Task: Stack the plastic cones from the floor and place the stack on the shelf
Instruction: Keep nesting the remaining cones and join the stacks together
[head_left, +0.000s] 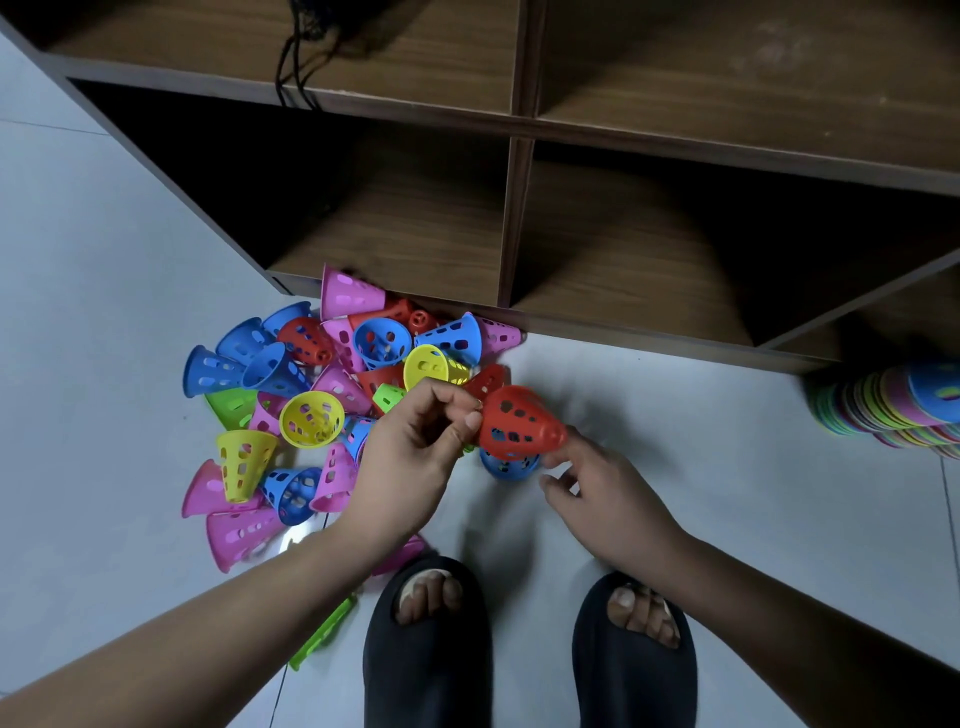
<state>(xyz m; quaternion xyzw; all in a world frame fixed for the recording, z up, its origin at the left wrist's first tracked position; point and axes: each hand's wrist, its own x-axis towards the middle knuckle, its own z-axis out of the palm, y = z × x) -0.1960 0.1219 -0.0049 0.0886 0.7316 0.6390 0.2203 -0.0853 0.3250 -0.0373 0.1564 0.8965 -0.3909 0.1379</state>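
Observation:
A red perforated cone (517, 422) is held above the floor, tip pointing right. My left hand (415, 447) pinches its wide rim between thumb and fingers. My right hand (597, 488) touches its narrow tip with thumb and forefinger. A blue cone (509, 465) sits just under the red one; whether it is nested in it I cannot tell. Several loose cones in pink, blue, yellow, red and green (311, 395) lie heaped on the floor to the left. The brown wooden shelf (514, 223) with open compartments stands right behind the heap.
A long stack of many-coloured cones (893, 410) lies on the floor at the right edge by the shelf. My two feet in black slippers (426, 639) stand below the hands. A green plastic piece (324, 631) lies near my left foot. Black cords (296, 62) hang in an upper compartment.

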